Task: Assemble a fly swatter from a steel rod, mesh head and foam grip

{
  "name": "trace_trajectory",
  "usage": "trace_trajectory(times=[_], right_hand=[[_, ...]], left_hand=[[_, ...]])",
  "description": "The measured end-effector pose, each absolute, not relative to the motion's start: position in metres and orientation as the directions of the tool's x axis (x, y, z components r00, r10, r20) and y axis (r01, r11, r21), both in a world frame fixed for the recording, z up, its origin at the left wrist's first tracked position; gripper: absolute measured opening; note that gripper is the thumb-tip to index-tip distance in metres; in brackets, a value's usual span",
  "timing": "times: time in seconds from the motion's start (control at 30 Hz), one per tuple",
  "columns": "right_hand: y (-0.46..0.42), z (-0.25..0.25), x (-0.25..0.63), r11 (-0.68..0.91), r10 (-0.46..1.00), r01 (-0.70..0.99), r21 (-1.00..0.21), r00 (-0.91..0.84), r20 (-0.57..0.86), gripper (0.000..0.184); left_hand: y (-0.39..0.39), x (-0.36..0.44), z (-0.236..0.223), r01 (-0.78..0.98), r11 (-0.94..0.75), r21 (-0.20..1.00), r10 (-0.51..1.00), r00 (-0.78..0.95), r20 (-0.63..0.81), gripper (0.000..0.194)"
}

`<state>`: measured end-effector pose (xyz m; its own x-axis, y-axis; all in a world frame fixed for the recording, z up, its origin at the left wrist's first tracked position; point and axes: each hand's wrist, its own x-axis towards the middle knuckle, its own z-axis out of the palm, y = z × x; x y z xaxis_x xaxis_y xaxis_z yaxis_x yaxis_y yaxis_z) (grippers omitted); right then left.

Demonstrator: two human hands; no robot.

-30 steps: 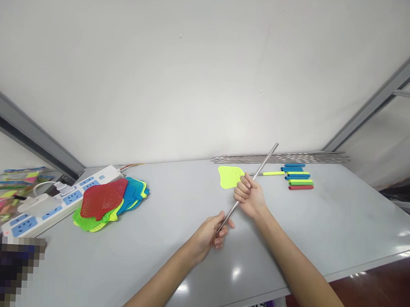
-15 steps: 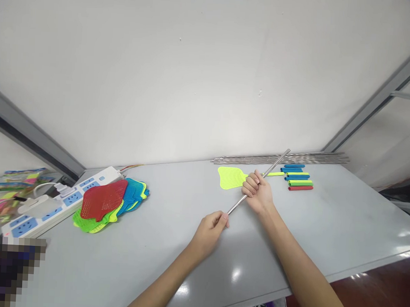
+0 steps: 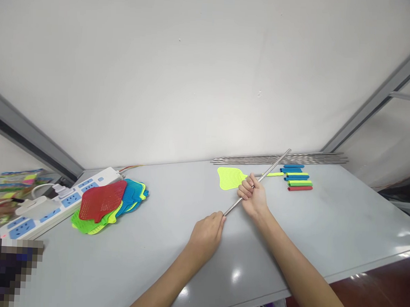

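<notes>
Gray table top [image 3: 311,223] runs under a white wall, and a person's right hand [image 3: 252,197] makes a tight fist around a steel rod [image 3: 273,166], which seems to be lifted off the table. The rod points up and to the right, toward the far edge, and its long line slants past the yellow swatter [image 3: 230,178] lying on the table. Its near end sits just by the left hand [image 3: 205,238], whose fingers [image 3: 219,220] curl in, but I cannot tell if they touch it.
</notes>
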<state>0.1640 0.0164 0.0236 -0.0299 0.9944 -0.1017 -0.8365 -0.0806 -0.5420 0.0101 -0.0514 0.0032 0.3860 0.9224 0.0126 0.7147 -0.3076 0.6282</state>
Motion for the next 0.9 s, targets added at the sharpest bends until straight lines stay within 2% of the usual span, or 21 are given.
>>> trace_trajectory(times=[0.13,0.33,0.73,0.9], right_hand=[[0.015,0.023,0.161,-0.056,0.995,-0.848,-0.527,-0.007,-0.096,0.033],[0.007,0.022,0.150,0.075,0.993,-0.843,-0.532,0.115,-0.041,0.035],[0.001,0.026,0.147,0.011,0.999,-0.797,-0.604,0.039,-0.033,0.042],[-0.005,0.025,0.141,-0.005,1.000,-0.800,-0.600,0.006,-0.017,0.042]], left_hand=[[-0.051,0.007,0.003,0.700,-0.336,0.631,0.912,0.408,0.033,0.028],[-0.047,0.003,-0.005,0.687,-0.309,0.658,0.928,0.368,0.052,0.027],[-0.049,0.005,0.000,0.587,-0.224,0.778,0.944,0.329,0.023,0.025],[-0.050,0.005,-0.003,0.593,-0.241,0.768,0.941,0.336,0.036,0.023]])
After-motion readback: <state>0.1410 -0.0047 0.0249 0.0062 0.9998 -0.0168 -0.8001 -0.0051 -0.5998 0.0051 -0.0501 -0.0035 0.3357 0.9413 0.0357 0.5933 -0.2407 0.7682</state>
